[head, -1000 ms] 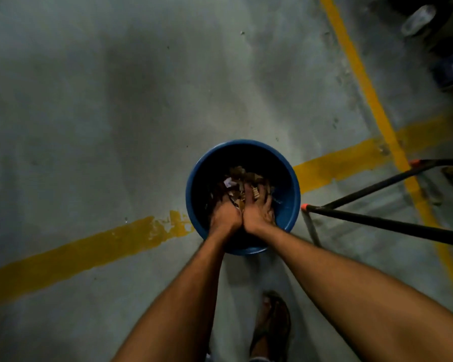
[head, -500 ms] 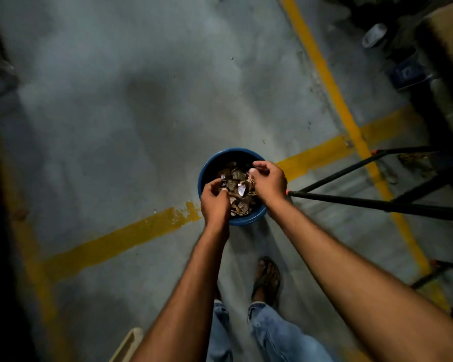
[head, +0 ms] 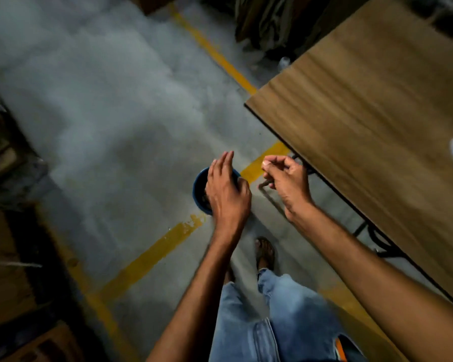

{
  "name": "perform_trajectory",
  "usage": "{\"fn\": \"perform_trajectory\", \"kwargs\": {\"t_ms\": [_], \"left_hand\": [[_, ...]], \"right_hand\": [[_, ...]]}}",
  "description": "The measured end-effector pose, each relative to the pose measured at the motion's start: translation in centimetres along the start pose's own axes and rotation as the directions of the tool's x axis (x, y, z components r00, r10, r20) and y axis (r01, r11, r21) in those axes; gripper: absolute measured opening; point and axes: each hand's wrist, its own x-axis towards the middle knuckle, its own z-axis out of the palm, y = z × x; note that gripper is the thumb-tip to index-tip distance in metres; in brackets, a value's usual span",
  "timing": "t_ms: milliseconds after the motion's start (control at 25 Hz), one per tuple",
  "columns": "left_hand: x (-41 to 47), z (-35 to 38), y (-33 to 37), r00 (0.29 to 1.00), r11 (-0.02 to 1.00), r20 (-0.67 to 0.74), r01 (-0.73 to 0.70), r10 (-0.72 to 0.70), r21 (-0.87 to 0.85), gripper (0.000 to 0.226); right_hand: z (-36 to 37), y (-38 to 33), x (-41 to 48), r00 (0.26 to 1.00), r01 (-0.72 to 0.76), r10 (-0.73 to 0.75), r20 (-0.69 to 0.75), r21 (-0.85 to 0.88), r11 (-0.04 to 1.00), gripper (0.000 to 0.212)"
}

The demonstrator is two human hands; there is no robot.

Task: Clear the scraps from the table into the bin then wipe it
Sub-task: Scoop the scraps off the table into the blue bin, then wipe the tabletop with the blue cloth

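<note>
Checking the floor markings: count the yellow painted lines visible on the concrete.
2. One yellow line runs diagonally from lower left, behind the blue bin, toward the wooden table. The second runs from the top until the table hides it.

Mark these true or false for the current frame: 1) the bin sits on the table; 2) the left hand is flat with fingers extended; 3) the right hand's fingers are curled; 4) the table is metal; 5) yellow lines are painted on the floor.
1) False. The blue bin stands on the floor, beside the table.
2) True. The left hand is open above the bin.
3) True. The right hand is curled; whether it pinches anything cannot be told.
4) False. The tabletop is wood-grain brown.
5) True. A yellow line runs past the bin.
</note>
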Motion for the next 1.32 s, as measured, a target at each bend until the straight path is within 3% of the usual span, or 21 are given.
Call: {"fn": "perform_trajectory", "kwargs": {"t_ms": [200,400,520,800,1000,1120,1200,1320], "left_hand": [[-4.1,-0.1,8.4,0.912,0.923,0.265,-0.357,0.313,0.141,0.060],[-9.0,3.4,14.5,0.699,0.775,0.491,-0.628,0.519,0.074,0.056],[-12.3,6.3,16.2,0.580,0.717,0.590,-0.697,0.562,0.002,0.053],[-23.6,16.0,15.7,0.332,0.787,0.827,-0.585,0.454,-0.197,0.041],[-33.6,23.9,14.0,0.113,0.826,0.956,-0.537,0.270,-0.170,0.038],[-38.9,28.2,13.3,-0.003,0.848,0.989,-0.514,0.147,-0.128,0.036],[-41.6,30.6,12.7,-0.049,0.852,0.995,-0.514,0.091,-0.104,0.035],[-44.5,34.0,11.8,-0.067,0.859,0.998,-0.509,0.018,-0.049,0.033]], "right_hand": [[-8.0,-5.4,-7.3,0.969,0.097,-0.086,-0.232,0.041,0.994,0.011],[-16.1,-5.9,-12.7,0.878,0.159,-0.055,-0.475,0.182,0.970,0.012],[-20.7,-4.6,-15.0,0.820,0.198,-0.037,-0.571,0.223,0.954,0.013],[-32.3,6.7,-21.1,0.601,0.138,0.174,-0.780,0.316,0.939,0.012],[-41.2,18.1,-25.7,0.330,0.020,0.365,-0.870,0.393,0.919,0.019],[-46.8,24.6,-28.1,0.129,-0.230,0.431,-0.893,0.396,0.889,0.013],[-49.7,28.3,-29.4,0.139,-0.452,0.429,-0.892,0.328,0.829,0.020],[-52.7,33.1,-29.7,0.319,-0.610,0.369,-0.873,0.109,0.785,0.037]]}}
